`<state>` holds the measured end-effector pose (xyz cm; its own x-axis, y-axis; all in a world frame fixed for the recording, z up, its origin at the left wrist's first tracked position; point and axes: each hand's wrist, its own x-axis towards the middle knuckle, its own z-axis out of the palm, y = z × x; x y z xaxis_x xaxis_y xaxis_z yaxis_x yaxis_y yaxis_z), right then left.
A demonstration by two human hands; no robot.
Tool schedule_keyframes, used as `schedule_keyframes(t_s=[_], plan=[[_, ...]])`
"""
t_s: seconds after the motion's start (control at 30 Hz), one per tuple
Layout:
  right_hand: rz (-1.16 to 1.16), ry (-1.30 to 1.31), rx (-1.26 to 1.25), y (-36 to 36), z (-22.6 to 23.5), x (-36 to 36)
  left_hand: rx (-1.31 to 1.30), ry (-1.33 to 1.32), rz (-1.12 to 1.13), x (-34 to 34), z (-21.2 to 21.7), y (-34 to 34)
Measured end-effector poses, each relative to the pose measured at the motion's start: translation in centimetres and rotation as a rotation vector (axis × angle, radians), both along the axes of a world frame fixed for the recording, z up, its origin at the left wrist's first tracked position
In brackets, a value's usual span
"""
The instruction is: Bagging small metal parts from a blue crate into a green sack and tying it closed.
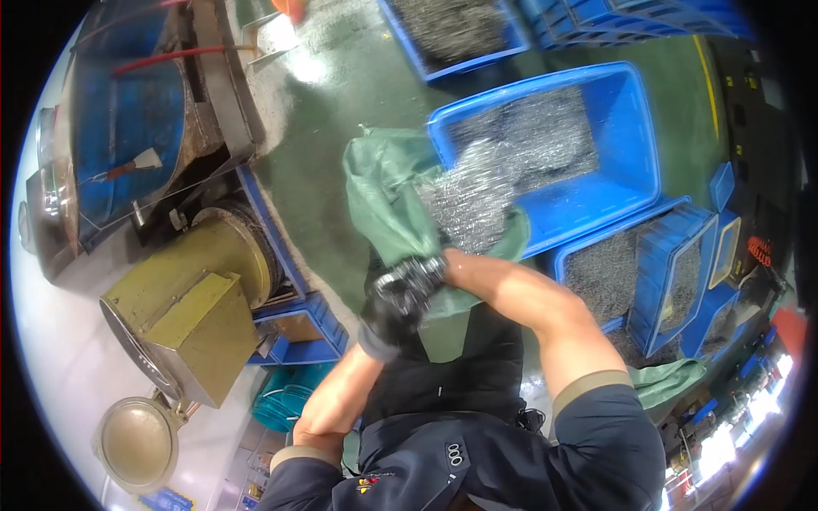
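Note:
My gloved right hand (pixel 420 274) and gloved left hand (pixel 385 317) are close together, both closed on the bunched fabric of a green sack (pixel 383 196). Both gloves are black, and the fingers partly hide one another. The sack lies tilted over the near left rim of a large blue bin (pixel 629 128). Small shiny metal pieces (pixel 477 192) spread from the sack's mouth into the bin, blurred as if moving. More of the grey pieces cover the bin's left part, while its blue bottom shows on the right.
Another blue bin (pixel 464 66) of metal pieces stands at the far side. Stacked blue crates (pixel 673 281) with similar pieces are to the right. On the left are an olive machine housing (pixel 183 272) and a blue-lined hopper (pixel 162 102). A teal bucket (pixel 290 399) sits lower left.

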<state>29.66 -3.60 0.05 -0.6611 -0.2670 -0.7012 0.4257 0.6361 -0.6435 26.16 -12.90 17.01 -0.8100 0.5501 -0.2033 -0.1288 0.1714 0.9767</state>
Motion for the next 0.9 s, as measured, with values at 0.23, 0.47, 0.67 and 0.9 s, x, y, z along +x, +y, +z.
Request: schedule_keyframes(t_s=[0.23, 0.47, 0.67, 0.9], plan=[[-0.435, -0.030, -0.354, 4.3, -6.4, 2.1, -0.051, -0.286, -0.391, 1.8, 9.4, -2.0], [-0.862, -0.017, -0.619, 7.0, -4.7, 8.3, -0.231, 0.189, -0.374, 1.3, 6.3, -2.3], [-1.157, 0.066, -0.448, 16.3, -2.4, -0.5, -0.352, 0.080, -0.323, 0.9, 6.9, -3.1], [-1.430, -0.351, -0.928, 24.5, -25.0, 5.8, -0.411, 0.112, -0.419, 2.2, 4.7, -1.0]])
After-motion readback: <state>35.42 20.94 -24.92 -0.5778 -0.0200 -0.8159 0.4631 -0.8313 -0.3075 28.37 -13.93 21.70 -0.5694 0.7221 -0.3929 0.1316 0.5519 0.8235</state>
